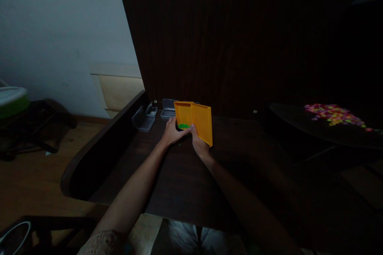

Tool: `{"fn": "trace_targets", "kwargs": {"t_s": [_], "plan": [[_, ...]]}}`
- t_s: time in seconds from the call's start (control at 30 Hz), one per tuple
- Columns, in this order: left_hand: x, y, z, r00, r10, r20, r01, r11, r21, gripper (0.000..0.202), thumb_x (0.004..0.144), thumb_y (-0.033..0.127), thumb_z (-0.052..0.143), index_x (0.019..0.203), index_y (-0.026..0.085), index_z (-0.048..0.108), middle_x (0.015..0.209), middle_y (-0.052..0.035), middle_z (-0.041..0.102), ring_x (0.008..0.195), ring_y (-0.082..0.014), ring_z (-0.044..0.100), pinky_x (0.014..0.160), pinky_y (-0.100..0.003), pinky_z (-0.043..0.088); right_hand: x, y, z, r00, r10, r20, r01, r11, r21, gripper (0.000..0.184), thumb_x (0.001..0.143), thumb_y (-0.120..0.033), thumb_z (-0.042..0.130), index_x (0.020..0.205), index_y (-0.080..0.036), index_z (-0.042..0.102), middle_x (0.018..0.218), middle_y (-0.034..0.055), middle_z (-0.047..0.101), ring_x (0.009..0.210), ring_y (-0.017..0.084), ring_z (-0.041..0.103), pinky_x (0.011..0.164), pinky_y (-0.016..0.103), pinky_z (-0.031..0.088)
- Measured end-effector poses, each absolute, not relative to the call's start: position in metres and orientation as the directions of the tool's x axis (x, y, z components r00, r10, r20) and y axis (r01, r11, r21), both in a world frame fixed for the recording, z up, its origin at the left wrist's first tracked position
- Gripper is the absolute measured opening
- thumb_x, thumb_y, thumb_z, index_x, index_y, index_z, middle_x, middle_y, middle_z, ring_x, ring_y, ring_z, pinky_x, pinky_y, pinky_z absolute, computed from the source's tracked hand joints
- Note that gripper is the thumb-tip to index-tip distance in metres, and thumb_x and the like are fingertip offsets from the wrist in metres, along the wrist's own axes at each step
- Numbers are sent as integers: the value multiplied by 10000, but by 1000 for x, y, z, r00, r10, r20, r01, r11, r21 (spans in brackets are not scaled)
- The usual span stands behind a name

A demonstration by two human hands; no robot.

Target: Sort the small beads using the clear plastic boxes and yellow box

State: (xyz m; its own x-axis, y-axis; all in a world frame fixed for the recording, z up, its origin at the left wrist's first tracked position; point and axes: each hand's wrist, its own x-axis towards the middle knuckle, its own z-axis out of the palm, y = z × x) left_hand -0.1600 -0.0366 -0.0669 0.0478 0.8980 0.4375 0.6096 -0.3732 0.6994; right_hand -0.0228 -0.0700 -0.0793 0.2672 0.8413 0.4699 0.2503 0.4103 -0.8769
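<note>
A yellow hinged box point(202, 121) stands tilted up and opened like a book above the dark table. Small green pieces point(184, 126) lie gathered at the bottom of its left half. My left hand point(172, 131) is closed round the lower left side of the box, its thumb reaching along the bottom edge. My right hand point(199, 142) grips the lower edge near the hinge, with the thumb up against the right half. The fingers behind the box are hidden.
Clear plastic cases with raised lids, one at the left point(145, 123) and another point(168, 114) behind my left hand, sit near the back of the table point(179, 183). Many colourful small pieces point(333, 114) lie on a dark surface at right. A raised side panel point(101, 143) borders the table's left.
</note>
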Motion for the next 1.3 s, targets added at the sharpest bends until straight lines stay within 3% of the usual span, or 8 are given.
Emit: {"fn": "trace_targets", "kwargs": {"t_s": [0.4,0.63,0.83,0.97,1.3], "plan": [[-162,-34,-72,32,904,427,633,-349,691,398,781,420,671,1080,168,598,979,-80,605,970,-266,570,885,-381,461,-22,-71,-78,226,825,519,276,457,-846,308,913,-426,554,905,-184,743,911,65,767,855,236,731,799,310,611],[-163,-29,-76,60,916,396,633,-342,694,282,868,310,521,1097,154,574,1039,-106,614,1016,-271,562,930,-413,448,-24,-70,-78,273,836,476,242,419,-875,354,894,-470,574,859,-156,735,855,88,762,798,241,729,805,322,606],[-164,-31,-75,80,914,397,612,-359,705,447,804,426,643,1150,160,544,1085,-104,603,1052,-276,561,937,-407,455,-23,-71,-76,272,831,486,226,436,-871,350,897,-445,578,858,-139,743,887,103,766,824,232,735,790,290,601],[-162,-32,-74,71,924,375,609,-337,718,451,780,405,670,1133,152,548,1086,-109,600,1043,-273,567,930,-401,459,-22,-72,-74,253,829,498,220,453,-864,361,901,-448,567,877,-135,744,900,95,766,826,215,735,768,268,600],[-165,-31,-72,81,919,387,596,-356,720,287,837,235,453,1085,164,578,1030,-94,614,1027,-266,548,940,-407,453,-23,-71,-75,290,837,464,223,413,-883,364,876,-468,594,872,-136,744,892,111,758,801,228,728,734,294,605]]}}
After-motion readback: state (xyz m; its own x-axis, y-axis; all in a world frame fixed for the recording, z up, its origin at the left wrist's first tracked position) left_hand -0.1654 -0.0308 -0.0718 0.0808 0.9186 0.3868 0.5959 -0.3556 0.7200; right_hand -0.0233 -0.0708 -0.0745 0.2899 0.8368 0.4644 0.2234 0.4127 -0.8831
